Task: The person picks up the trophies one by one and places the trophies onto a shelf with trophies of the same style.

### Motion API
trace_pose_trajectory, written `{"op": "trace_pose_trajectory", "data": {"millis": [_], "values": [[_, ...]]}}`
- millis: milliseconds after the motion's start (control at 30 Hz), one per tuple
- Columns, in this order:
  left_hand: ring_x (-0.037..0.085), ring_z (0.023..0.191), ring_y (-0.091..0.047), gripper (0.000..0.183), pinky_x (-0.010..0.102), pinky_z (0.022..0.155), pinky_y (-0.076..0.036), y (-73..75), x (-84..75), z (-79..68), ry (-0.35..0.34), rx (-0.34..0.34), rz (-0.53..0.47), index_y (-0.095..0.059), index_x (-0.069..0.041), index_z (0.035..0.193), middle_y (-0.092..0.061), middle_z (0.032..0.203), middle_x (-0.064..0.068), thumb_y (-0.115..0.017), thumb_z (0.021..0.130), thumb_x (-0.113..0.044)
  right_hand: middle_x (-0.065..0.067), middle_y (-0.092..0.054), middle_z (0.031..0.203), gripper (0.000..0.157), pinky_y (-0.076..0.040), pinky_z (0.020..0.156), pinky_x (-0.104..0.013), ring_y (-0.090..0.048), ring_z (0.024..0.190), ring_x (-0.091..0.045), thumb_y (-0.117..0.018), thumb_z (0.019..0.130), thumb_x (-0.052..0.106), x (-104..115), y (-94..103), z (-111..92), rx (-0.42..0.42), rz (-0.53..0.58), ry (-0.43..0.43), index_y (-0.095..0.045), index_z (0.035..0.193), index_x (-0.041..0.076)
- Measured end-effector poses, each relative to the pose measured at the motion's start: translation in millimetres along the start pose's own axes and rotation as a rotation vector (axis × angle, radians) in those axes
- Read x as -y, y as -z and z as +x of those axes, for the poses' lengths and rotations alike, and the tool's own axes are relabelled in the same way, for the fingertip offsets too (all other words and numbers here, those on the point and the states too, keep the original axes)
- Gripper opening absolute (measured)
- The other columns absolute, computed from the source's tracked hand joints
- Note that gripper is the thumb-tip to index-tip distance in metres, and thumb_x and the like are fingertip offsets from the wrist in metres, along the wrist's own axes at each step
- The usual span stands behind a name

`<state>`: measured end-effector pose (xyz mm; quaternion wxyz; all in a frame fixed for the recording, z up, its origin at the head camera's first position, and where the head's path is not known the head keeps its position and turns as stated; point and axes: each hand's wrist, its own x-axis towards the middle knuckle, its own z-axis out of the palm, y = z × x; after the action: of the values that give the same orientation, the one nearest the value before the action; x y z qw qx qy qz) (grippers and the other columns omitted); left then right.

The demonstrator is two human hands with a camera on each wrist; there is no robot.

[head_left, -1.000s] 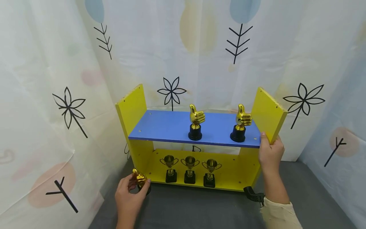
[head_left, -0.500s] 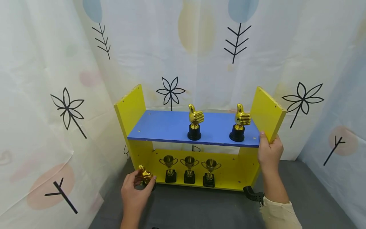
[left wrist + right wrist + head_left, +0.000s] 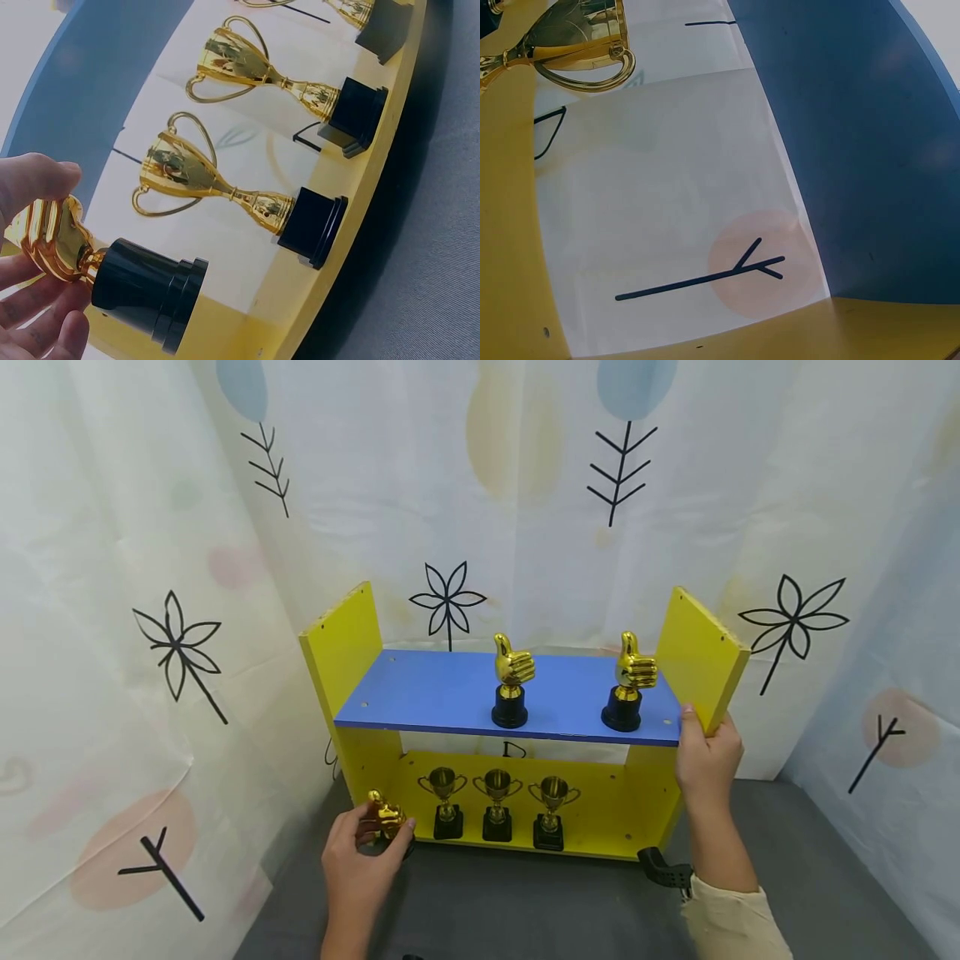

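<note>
My left hand (image 3: 363, 860) pinches a gold thumbs-up trophy (image 3: 142, 292) by its gold top, between thumb and fingers. Its black base is free and tilted, at the left front of the lower shelf (image 3: 600, 852). Just right of it, three gold cup trophies (image 3: 447, 818) stand in a row on black bases. On the blue upper shelf (image 3: 442, 689) are two more thumbs-up trophies, one near the middle (image 3: 511, 703) and one at the right (image 3: 622, 710). My right hand (image 3: 708, 764) grips the front edge of the yellow right side panel (image 3: 701, 647), thumb by the blue board.
The yellow left side panel (image 3: 343, 639) rises above the left hand. A patterned white cloth (image 3: 540, 527) hangs behind and on both sides. Dark grey cloth (image 3: 525, 902) covers the surface in front. A black strap (image 3: 663, 870) sits at the right wrist.
My left hand has moved right and slightly up with the thumbs-up trophy, onto the left end of the lower shelf. My right hand keeps its grip on the side panel.
</note>
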<state>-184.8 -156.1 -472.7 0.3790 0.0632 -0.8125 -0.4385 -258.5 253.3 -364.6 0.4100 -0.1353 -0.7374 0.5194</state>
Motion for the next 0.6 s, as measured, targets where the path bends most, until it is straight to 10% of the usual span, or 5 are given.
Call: {"op": "trace_pose_trajectory", "data": {"millis": [233, 600], "values": [[0.022, 0.089, -0.070, 0.054, 0.023, 0.076, -0.059, -0.6, -3.5, 1.5, -0.020, -0.002, -0.009, -0.075, -0.003, 0.119, -0.070, 0.108, 0.007, -0.100, 0.073, -0.020, -0.016, -0.071, 0.107, 0.042, -0.044, 0.068, -0.012, -0.057, 0.079, -0.004, -0.057, 0.108, 0.035, -1.3, -0.3, 0.2, -0.010, 0.001, 0.004, -0.068, 0.119, -0.003], [0.021, 0.090, -0.068, 0.056, 0.046, 0.078, -0.063, -1.2, -9.7, 4.3, -0.036, 0.008, -0.027, -0.075, -0.003, 0.121, -0.070, 0.109, 0.007, -0.100, 0.075, -0.021, -0.018, -0.072, 0.111, 0.044, -0.044, 0.070, -0.012, -0.058, 0.082, -0.004, -0.056, 0.109, 0.037, -1.4, -0.3, -0.3, 0.001, -0.006, -0.003, -0.068, 0.121, -0.003]]}}
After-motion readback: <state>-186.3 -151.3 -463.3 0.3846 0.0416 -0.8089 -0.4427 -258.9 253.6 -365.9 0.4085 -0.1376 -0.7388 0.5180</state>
